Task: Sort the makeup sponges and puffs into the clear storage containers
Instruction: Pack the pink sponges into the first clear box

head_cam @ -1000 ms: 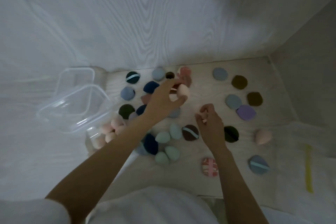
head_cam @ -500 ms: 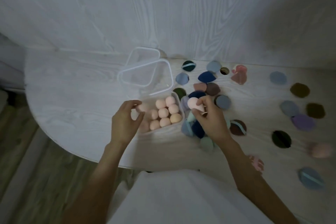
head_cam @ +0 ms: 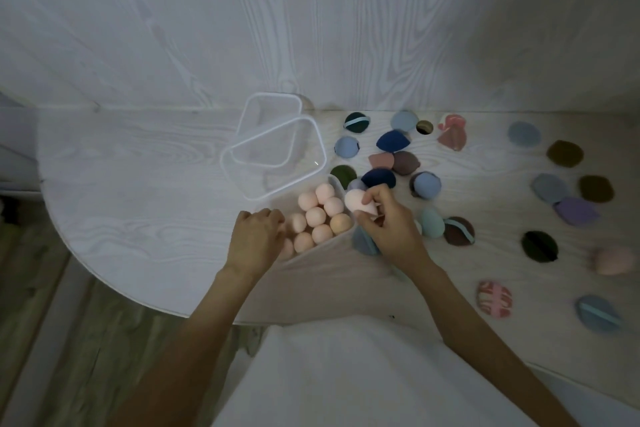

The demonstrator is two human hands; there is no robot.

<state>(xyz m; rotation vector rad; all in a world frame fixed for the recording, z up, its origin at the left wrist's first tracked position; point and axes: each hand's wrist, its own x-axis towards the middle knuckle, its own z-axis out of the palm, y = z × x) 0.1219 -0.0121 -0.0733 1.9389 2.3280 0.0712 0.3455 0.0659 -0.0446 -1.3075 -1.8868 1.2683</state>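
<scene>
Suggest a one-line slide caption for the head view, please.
Right hand brings a pink sponge to the sponge-filled clear container steadied by the left hand.

A clear storage container (head_cam: 341, 188) sits on the pale table, packed with round peach and pink sponges (head_cam: 316, 217); a pale pink teardrop sponge (head_cam: 358, 202) hangs just over its right rim, pinched by fingers; two empty clear tubs (head_cam: 277, 149) stand nested and tilted just behind it. Flat puffs (head_cam: 393, 140) in navy, blue, brown, green and lilac lie scattered to the right; some bear ribbon straps.
</scene>
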